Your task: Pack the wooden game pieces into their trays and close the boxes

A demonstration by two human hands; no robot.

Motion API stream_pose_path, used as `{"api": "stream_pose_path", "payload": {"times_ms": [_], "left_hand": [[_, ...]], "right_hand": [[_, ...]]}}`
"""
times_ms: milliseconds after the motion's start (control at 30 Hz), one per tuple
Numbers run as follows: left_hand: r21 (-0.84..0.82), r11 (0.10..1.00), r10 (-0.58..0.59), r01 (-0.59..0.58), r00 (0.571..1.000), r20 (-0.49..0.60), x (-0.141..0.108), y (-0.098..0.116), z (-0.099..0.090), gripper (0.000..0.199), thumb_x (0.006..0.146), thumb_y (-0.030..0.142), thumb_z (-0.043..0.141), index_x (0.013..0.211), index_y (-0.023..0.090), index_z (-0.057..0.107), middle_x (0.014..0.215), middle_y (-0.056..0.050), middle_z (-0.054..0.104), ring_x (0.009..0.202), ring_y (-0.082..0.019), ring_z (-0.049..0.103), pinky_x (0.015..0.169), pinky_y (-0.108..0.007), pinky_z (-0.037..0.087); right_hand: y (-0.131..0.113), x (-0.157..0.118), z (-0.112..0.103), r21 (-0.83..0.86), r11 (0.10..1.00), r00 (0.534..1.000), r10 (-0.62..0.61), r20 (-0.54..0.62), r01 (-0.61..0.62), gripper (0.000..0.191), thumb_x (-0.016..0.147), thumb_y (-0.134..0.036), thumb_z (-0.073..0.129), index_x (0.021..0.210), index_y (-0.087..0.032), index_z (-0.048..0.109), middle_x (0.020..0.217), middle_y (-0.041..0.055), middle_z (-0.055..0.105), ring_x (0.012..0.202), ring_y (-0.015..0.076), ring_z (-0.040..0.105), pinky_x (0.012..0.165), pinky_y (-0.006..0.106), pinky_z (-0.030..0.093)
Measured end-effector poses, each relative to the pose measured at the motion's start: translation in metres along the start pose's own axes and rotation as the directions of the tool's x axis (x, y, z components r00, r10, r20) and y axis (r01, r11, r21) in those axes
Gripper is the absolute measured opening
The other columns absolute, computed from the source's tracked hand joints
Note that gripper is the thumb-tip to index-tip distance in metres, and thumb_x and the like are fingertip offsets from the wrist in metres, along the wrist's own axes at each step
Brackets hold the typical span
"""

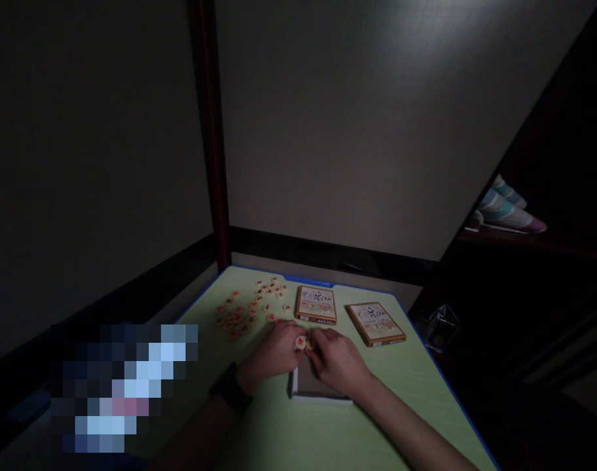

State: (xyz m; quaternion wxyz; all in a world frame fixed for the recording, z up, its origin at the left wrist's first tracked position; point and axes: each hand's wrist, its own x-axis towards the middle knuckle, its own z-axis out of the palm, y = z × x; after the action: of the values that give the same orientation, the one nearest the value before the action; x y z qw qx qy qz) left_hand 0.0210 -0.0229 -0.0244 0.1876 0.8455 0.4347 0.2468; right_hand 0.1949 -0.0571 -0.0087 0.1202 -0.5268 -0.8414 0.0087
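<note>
My left hand [279,350], with a dark watch on its wrist, is closed on a round xiangqi piece [301,343] marked in red. My right hand [338,358] meets it, fingers pinched at the edge of another piece [309,344], which they partly cover. Both hands are over an open shallow box [323,396] with a pale rim and brownish inside; the hands hide its far part. Loose xiangqi pieces [253,313] with red or dark characters are scattered to the left, several of them overlapping.
Two flat printed boxes, one [317,304] behind my hands and one [376,322] to the right, lie on the green, blue-edged table [416,418]. Wall panels rise behind it. A small shiny box [443,328] stands beyond the right edge. Striped fabric [509,208] lies on a shelf.
</note>
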Motion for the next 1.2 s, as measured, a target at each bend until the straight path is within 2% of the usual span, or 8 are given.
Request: {"api": "stream_pose_path", "payload": {"times_ms": [233,367,467,600,767,867,1067,1200], "left_hand": [[0.022,1.000,-0.006,0.007,1.000,-0.021,0.000,0.008,-0.010,0.025,0.069,0.014,0.064,0.092,0.019,0.072,0.099,-0.008,0.073,0.098,-0.026,0.066,0.092,-0.034,0.048],[0.076,0.990,-0.103,0.116,0.982,-0.158,0.005,-0.003,-0.024,0.037,0.070,0.017,0.065,0.107,0.020,0.071,0.110,-0.008,0.072,0.103,-0.024,0.065,0.093,-0.032,0.048],[0.185,0.919,-0.281,0.347,0.908,-0.310,0.006,-0.020,-0.044,0.027,0.080,0.016,0.057,0.102,0.019,0.070,0.107,-0.007,0.072,0.102,-0.022,0.065,0.092,-0.030,0.048],[0.321,0.701,-0.471,0.636,0.752,-0.461,-0.003,-0.044,-0.072,0.029,0.091,0.016,0.043,0.102,0.017,0.070,0.105,-0.011,0.072,0.099,-0.023,0.067,0.080,-0.030,0.048],[0.342,0.554,-0.641,0.759,0.651,-0.406,-0.016,-0.058,-0.091,0.031,0.093,0.022,0.042,0.104,0.020,0.071,0.103,-0.011,0.074,0.098,-0.025,0.069,0.070,-0.028,0.046],[0.329,0.538,-0.662,0.776,0.630,-0.406,-0.019,-0.060,-0.095,0.033,0.093,0.022,0.041,0.103,0.021,0.073,0.106,-0.010,0.074,0.098,-0.025,0.069,0.069,-0.027,0.046],[0.281,0.616,-0.602,0.736,0.670,-0.434,-0.015,-0.062,-0.092,0.037,0.095,0.022,0.038,0.098,0.019,0.074,0.103,-0.011,0.074,0.095,-0.025,0.069,0.074,-0.031,0.048],[0.218,0.893,-0.322,0.395,0.896,-0.305,-0.005,-0.068,-0.073,0.031,0.085,0.012,0.051,0.105,0.019,0.073,0.110,-0.008,0.072,0.105,-0.021,0.064,0.097,-0.031,0.046]], "right_hand": [[0.000,-0.002,-0.004,-0.007,1.000,1.000,-0.024,-0.006,0.024,0.017,0.088,-0.023,0.056,0.103,-0.020,0.060,0.095,0.0075,0.071,0.086,0.0222,0.065,0.072,0.029,0.043],[0.005,-0.003,-0.008,-0.038,0.998,0.992,-0.046,-0.114,0.042,0.013,0.090,-0.031,0.055,0.095,-0.020,0.059,0.086,0.0065,0.071,0.079,0.0215,0.065,0.069,0.029,0.041],[0.012,-0.005,-0.006,-0.044,0.998,0.966,-0.061,-0.253,0.051,0.020,0.092,-0.039,0.051,0.089,-0.020,0.058,0.077,0.0055,0.070,0.070,0.0207,0.065,0.061,0.028,0.038],[0.022,-0.005,0.001,-0.025,0.996,0.909,-0.090,-0.406,0.087,0.023,0.094,-0.039,0.047,0.088,-0.019,0.058,0.065,0.0029,0.066,0.058,0.0184,0.063,0.055,0.027,0.036],[0.026,-0.002,0.006,-0.030,0.993,0.872,-0.114,-0.476,0.113,0.027,0.098,-0.036,0.043,0.082,-0.019,0.056,0.059,0.0017,0.065,0.052,0.0169,0.063,0.051,0.025,0.035],[0.028,-0.002,0.009,-0.041,0.993,0.862,-0.117,-0.493,0.111,0.028,0.098,-0.035,0.042,0.080,-0.019,0.056,0.057,0.0013,0.064,0.050,0.0163,0.062,0.051,0.025,0.035],[0.023,-0.002,0.007,0.002,0.993,0.860,-0.103,-0.501,0.120,0.027,0.098,-0.032,0.044,0.079,-0.019,0.058,0.063,0.0031,0.065,0.055,0.0163,0.062,0.054,0.025,0.038],[0.004,0.013,-0.009,0.032,0.988,0.918,-0.130,-0.375,0.154,0.017,0.093,-0.027,0.052,0.086,-0.017,0.065,0.081,0.0076,0.070,0.078,0.0214,0.065,0.069,0.029,0.045]]}}
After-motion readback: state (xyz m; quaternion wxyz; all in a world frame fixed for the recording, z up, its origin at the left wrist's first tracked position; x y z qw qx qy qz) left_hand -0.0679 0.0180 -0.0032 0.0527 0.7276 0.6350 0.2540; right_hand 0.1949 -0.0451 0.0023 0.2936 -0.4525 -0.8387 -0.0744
